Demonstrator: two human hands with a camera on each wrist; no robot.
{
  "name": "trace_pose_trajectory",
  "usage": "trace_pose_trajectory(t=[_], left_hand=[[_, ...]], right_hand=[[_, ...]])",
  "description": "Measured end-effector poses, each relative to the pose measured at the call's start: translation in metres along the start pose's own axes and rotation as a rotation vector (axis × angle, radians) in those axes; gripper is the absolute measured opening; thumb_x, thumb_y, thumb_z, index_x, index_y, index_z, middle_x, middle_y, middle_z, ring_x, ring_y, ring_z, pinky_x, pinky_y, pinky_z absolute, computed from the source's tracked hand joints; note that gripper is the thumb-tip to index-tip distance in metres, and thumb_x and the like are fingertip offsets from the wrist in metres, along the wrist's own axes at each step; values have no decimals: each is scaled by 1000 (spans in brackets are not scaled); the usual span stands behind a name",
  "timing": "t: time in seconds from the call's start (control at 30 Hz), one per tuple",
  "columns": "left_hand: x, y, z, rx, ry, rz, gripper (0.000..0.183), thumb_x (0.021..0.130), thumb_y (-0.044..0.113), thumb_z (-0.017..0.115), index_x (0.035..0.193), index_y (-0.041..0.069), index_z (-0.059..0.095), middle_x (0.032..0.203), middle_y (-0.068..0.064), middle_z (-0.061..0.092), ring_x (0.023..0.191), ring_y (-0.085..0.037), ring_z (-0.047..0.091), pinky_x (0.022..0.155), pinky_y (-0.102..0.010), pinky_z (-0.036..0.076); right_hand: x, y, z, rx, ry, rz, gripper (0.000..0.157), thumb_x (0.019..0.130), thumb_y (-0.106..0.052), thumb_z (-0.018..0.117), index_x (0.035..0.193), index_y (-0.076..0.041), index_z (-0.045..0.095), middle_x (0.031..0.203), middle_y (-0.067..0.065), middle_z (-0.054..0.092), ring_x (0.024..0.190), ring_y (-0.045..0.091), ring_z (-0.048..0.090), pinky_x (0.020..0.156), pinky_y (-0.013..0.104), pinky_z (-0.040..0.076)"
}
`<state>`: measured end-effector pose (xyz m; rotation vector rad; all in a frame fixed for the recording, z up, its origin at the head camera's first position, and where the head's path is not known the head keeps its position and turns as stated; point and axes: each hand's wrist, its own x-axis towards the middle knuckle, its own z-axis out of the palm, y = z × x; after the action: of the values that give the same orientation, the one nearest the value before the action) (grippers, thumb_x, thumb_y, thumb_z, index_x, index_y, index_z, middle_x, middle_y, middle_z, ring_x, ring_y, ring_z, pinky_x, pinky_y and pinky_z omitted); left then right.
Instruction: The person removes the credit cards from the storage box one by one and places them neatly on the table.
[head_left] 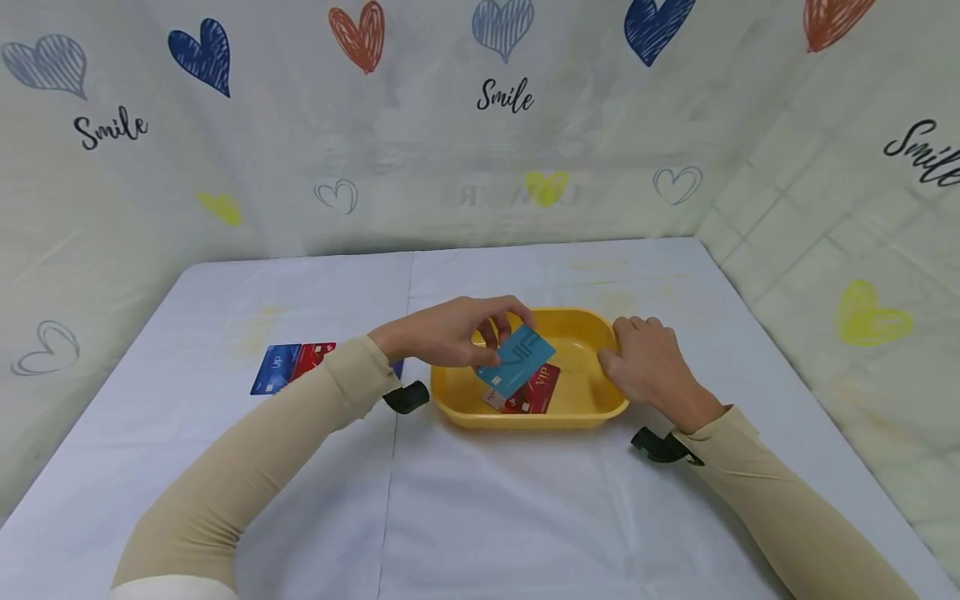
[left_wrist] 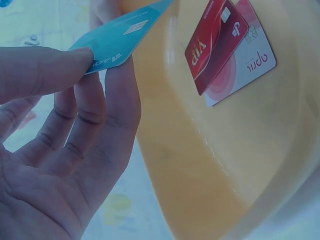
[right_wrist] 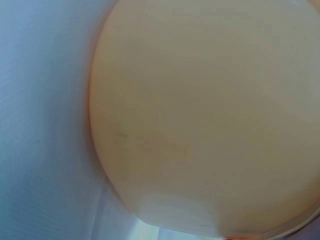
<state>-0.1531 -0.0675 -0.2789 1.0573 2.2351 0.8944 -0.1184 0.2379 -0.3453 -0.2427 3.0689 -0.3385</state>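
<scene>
My left hand pinches a teal card between thumb and fingers, holding it tilted above the yellow tray. In the left wrist view the thumb presses on the face of the teal card. Inside the tray lie a red VIP card and a white-and-pink card, the red one partly covering the other. At the tray's right end my right hand grips the rim. The tray's outer wall fills most of the right wrist view, where the hand does not show.
To the left on the white-covered table lie a blue VIP card and a red card, partly behind my left sleeve. A bit of blue shows beyond the left wrist. A curtain with printed hearts hangs behind the table.
</scene>
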Motion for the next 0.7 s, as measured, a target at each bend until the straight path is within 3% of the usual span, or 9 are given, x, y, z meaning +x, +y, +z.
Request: trace_pose_trajectory(t=[0.7], left_hand=[[-16,-9,-4,-15,65,-45,55,96,10,70,141,33,49,121,-5,62,108,-21,68,85,-30,63]], right_hand=[[-2,-2,0,12,15,-9,33,97,-23,42,105,5,58,87,15,56,85,35,47,76,44,38]])
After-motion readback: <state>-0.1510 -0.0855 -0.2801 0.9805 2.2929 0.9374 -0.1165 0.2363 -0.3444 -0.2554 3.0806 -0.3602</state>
